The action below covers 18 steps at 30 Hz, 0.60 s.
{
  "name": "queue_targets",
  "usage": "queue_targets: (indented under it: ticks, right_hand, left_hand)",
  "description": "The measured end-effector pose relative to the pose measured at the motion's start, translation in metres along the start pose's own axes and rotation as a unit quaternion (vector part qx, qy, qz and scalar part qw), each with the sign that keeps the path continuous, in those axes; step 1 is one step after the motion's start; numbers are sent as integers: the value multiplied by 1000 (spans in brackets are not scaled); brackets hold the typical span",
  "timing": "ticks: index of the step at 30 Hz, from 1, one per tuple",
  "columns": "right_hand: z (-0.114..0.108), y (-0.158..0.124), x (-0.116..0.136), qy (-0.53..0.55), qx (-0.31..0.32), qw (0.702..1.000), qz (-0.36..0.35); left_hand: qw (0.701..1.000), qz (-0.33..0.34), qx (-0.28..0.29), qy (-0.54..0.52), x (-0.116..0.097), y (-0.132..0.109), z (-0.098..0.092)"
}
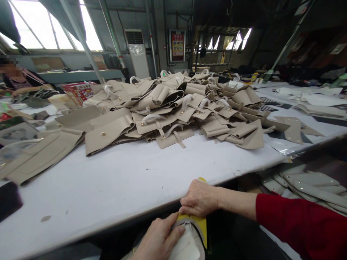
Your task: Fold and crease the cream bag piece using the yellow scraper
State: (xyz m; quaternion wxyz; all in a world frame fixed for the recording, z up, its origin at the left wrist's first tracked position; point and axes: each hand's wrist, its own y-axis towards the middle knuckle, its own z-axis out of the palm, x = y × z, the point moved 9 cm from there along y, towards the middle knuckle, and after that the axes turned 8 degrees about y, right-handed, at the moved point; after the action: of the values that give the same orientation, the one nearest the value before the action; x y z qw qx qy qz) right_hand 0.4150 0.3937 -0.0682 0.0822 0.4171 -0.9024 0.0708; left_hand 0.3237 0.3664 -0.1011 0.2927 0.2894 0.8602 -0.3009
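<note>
Just off the table's front edge, at the bottom middle, my right hand is closed on a yellow sheet, part of which sticks out above the knuckles. To its lower left, my left hand presses with thumb and fingers on the same yellow sheet and on a white, rounded piece beneath it. The two hands are close together. My left palm and the lower part of the white piece are cut off by the frame's bottom edge.
Beige leather pieces with wrapped handles are heaped across the white table. White panels are stacked below the table at right. A person sits at far left, near a red patterned bag. A dark item lies left.
</note>
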Motion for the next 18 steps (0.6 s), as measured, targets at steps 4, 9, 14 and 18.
queue_targets:
  ticks: [4, 9, 14, 18]
  right_hand:
    - [0, -1, 2, -2, 3, 1000, 7]
    - [2, -3, 3, -5, 8, 1000, 23]
    - [4, -8, 3, -7, 12, 999, 42]
    - [4, -9, 3, -4, 20, 998, 51]
  left_hand:
    - [1000, 2, 1, -1, 0, 1, 1]
    - [1000, -3, 3, 12, 0, 0, 1]
    - [1000, 6, -7, -2, -2, 0, 1]
    - [1000, 10, -6, -7, -3, 0, 2]
